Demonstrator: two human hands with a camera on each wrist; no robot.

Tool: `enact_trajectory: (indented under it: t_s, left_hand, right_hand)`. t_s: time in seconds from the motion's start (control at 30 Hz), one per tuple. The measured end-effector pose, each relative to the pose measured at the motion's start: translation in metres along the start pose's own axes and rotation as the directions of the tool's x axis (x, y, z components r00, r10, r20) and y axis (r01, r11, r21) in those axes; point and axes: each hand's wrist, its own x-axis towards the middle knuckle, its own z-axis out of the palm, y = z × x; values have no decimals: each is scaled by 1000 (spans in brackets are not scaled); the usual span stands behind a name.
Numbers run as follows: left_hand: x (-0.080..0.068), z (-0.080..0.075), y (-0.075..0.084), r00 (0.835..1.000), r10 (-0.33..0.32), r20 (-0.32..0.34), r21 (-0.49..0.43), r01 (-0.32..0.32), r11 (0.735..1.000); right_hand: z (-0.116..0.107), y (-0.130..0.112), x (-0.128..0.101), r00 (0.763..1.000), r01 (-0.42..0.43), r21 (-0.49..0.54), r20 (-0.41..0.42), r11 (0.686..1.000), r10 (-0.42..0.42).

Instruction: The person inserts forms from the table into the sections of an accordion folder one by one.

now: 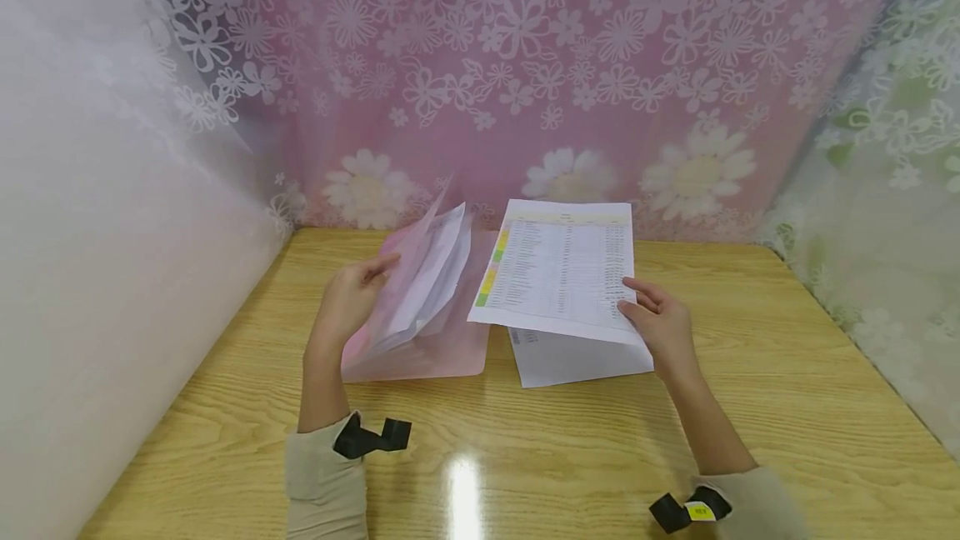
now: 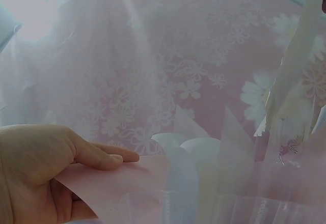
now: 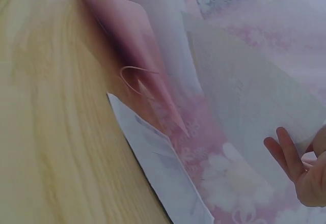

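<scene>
A pink folder stands partly open on the wooden table, with several white sheets fanned out inside it. My left hand pinches the folder's left cover, thumb on top in the left wrist view. To the right, my right hand pinches the right edge of a printed sheet with a table of rows and coloured cells down its left side. That sheet is raised and tilted above the table. Beneath it lies another white paper, partly covered.
The wooden table runs up to a pink flowered curtain at the back. A pale sheet wall closes the left side, and a flowered one the right. Black wrist straps sit at both sleeves.
</scene>
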Motion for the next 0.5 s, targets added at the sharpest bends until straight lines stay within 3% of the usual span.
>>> enact_trajectory:
  t_s: [0.5]
  left_hand:
    - [1,2,-2,1000,-7,6,-24,7,1000]
  right_hand:
    - [36,13,-12,992,86,-12,-93,996,-86]
